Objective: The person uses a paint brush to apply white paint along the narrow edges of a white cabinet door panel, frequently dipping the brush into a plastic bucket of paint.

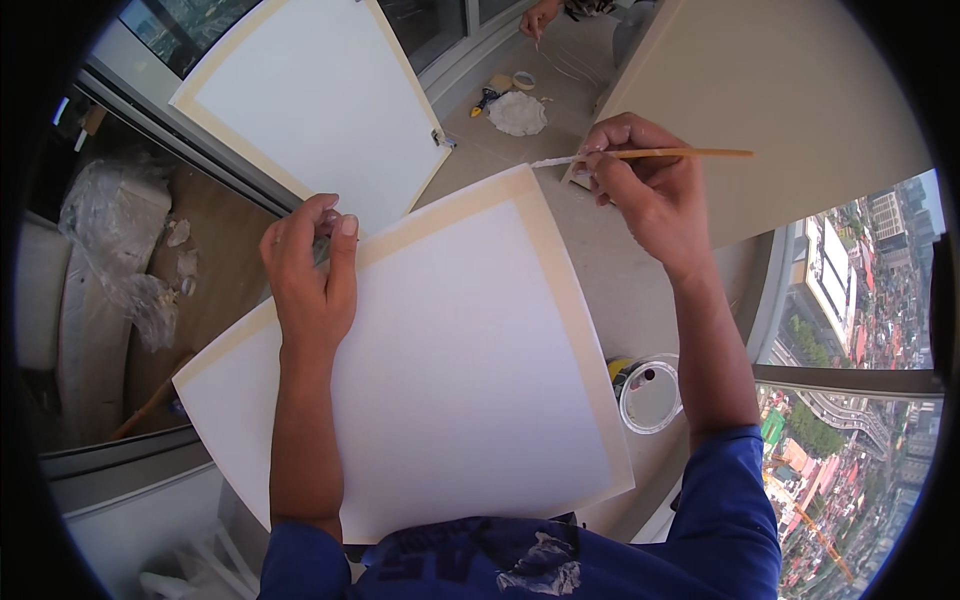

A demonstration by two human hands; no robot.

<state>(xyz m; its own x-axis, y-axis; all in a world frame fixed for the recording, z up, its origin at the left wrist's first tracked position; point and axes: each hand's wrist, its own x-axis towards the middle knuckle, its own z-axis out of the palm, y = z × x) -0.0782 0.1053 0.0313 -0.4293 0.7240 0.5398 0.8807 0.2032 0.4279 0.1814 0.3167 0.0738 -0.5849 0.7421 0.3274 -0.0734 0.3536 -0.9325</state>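
A large white panel (460, 370) leans against my body, with beige masking tape (565, 290) running along its borders. My left hand (312, 275) grips the panel's far edge, thumb on the near face and fingers curled over the top. Between the thumb and fingers of my right hand (655, 195) is a thin paintbrush (715, 153) with an orange-brown handle. Its white-coated bristle end points left and meets, or nearly meets, the panel's far right corner. White smears mark the right fingers.
Another taped white panel (310, 95) stands at the far left, a beige panel (770, 110) at the far right. A paint can (648, 395) sits on the floor right of my panel. Beyond lie a white cloth (517, 114) and another person's hand (540, 18). Windows (850, 290) line the right.
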